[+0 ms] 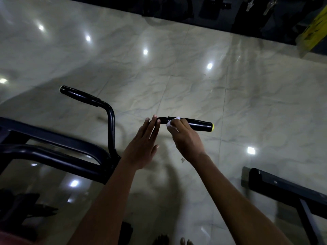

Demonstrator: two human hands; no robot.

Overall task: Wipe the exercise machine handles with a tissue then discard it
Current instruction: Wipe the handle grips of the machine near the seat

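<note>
Two black handles stick out from the exercise machine. The right handle (200, 125) has a yellow end cap and lies level at the centre. My right hand (184, 137) grips a white tissue (171, 123) wrapped round the inner end of that handle's grip. My left hand (144, 144) is flat with straight fingers, its fingertips touching the bare bar just left of the tissue. The left handle (79, 96) points up and to the left, with no hand near it.
The black machine frame (53, 149) fills the left. Another dark bench or machine part (286, 191) stands at the lower right. Dark equipment and a yellow object (313, 30) line the far edge. Glossy marble floor (177, 68) lies beneath. Bare toes show at the bottom.
</note>
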